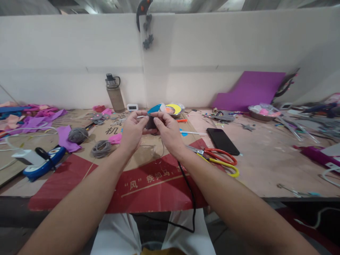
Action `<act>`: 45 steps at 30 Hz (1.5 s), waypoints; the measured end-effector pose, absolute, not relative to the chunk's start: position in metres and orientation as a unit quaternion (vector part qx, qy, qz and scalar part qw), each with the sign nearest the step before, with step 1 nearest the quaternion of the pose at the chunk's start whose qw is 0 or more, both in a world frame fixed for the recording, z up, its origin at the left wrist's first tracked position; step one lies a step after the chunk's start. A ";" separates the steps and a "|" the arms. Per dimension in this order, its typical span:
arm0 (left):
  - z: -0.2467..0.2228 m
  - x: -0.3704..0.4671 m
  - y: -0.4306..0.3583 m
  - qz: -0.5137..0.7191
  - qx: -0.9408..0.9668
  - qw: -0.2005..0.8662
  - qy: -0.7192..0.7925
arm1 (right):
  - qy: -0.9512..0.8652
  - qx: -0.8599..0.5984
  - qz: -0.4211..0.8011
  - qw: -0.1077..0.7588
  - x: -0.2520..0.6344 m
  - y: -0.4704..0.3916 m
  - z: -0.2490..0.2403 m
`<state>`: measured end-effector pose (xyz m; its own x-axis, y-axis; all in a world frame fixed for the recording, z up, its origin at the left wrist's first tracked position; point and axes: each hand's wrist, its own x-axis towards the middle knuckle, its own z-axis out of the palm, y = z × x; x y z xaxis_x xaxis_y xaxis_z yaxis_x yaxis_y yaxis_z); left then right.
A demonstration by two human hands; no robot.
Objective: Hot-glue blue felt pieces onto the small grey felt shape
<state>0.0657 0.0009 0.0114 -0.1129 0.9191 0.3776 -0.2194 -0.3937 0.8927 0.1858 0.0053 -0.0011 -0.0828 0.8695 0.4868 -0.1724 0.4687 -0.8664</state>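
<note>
Two hands meet above the middle of the counter [265, 166], pinching one small dark piece [151, 123] between them: the left hand [132, 131] grips its left edge with thumb and fingertips, the right hand [166, 130] its right edge. What the piece is cannot be told. Below lies a red and brown cardboard sheet [148, 184] crossed by a black cable [190, 191]. Red-handled scissors [216, 155] and a black phone [222, 141] lie to the right, two grey yarn coils [101, 148] to the left.
</note>
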 end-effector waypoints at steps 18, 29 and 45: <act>0.019 0.043 0.020 0.745 0.438 0.355 0.358 | -0.681 -0.313 0.382 0.541 0.182 0.002 -0.009; 0.031 -0.005 0.040 0.802 0.343 0.361 0.328 | -0.780 -0.516 0.126 0.330 0.213 0.008 0.011; 0.032 0.013 0.029 0.775 0.373 0.378 0.343 | -0.598 -0.641 0.341 0.339 0.227 0.038 -0.018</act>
